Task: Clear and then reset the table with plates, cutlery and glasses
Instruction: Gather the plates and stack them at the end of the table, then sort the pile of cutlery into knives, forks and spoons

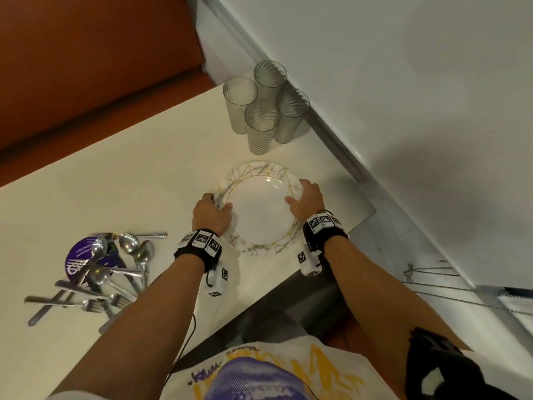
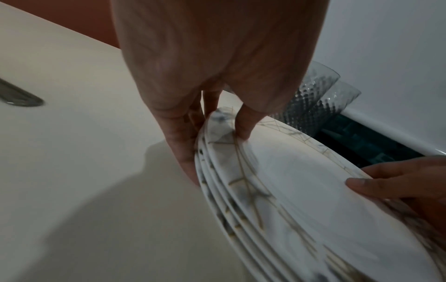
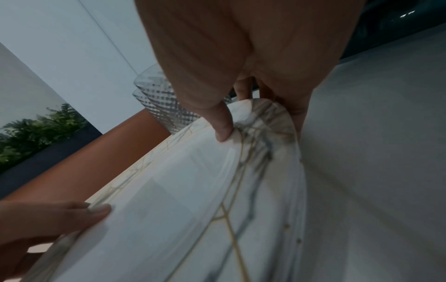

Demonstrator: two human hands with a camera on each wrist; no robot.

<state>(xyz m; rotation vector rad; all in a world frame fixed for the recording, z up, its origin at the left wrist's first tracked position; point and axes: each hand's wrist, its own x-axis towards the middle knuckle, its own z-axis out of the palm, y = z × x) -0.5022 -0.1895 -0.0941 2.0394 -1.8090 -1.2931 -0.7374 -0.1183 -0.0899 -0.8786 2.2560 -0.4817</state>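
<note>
A stack of white plates [image 1: 259, 209] with marbled, gold-lined rims sits near the table's right corner. My left hand [image 1: 212, 210] grips the stack's left rim, thumb on top and fingers under the edges [image 2: 217, 133]. My right hand [image 1: 305, 197] grips the right rim the same way, thumb pressed on the top plate [image 3: 226, 131]. The left wrist view shows several plate edges [image 2: 217, 200] fanned under the top one. Several ribbed glasses [image 1: 265, 105] stand upright just beyond the plates. A pile of spoons and forks [image 1: 101, 278] lies at the left.
The cream table [image 1: 129, 174] ends close in front of me and at the right corner [image 1: 372, 210]. A white wall [image 1: 403, 82] runs along the right. An orange bench seat [image 1: 86, 67] lies beyond the table. A purple disc [image 1: 83, 255] sits under the cutlery.
</note>
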